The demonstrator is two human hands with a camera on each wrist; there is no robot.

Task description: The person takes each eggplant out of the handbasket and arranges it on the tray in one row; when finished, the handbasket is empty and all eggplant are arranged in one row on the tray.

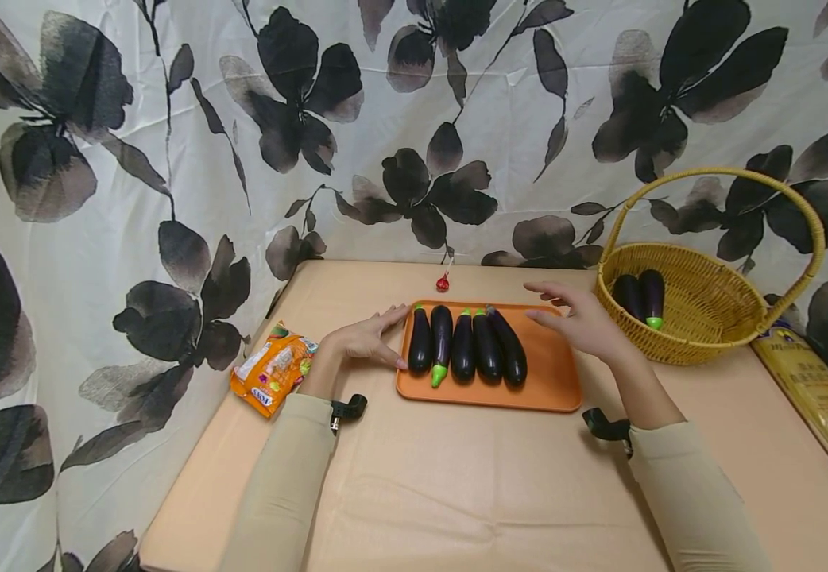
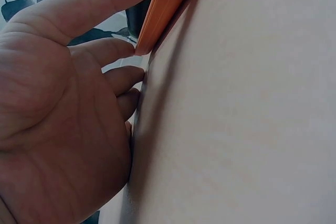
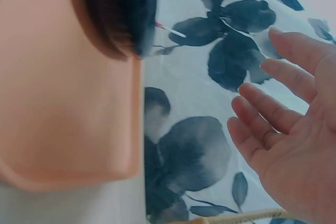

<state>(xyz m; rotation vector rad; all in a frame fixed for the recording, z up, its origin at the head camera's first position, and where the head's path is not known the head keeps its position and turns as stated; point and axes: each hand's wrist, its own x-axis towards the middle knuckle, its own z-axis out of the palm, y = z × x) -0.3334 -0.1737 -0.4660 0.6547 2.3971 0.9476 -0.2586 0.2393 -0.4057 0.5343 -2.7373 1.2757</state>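
Note:
Several dark eggplants (image 1: 462, 346) lie side by side on the left and middle of an orange tray (image 1: 553, 389); one has its green end toward the person. At the tray's left edge is the left hand (image 1: 369, 338), its thumb and fingertips touching the rim; in the left wrist view the hand (image 2: 58, 103) has its palm showing beside the tray's edge (image 2: 164, 11). The right hand (image 1: 582, 322) hovers over the tray's right end, holding nothing; in the right wrist view its fingers are spread (image 3: 289, 124), apart from the tray (image 3: 68, 179).
A wicker basket (image 1: 700, 345) with two eggplants (image 1: 651, 298) stands at the right, its handle arching high. Beside it lies a long yellow packet (image 1: 810, 397). An orange snack bag (image 1: 274, 369) is left of the left hand. A small red lollipop (image 1: 443, 283) lies behind the tray.

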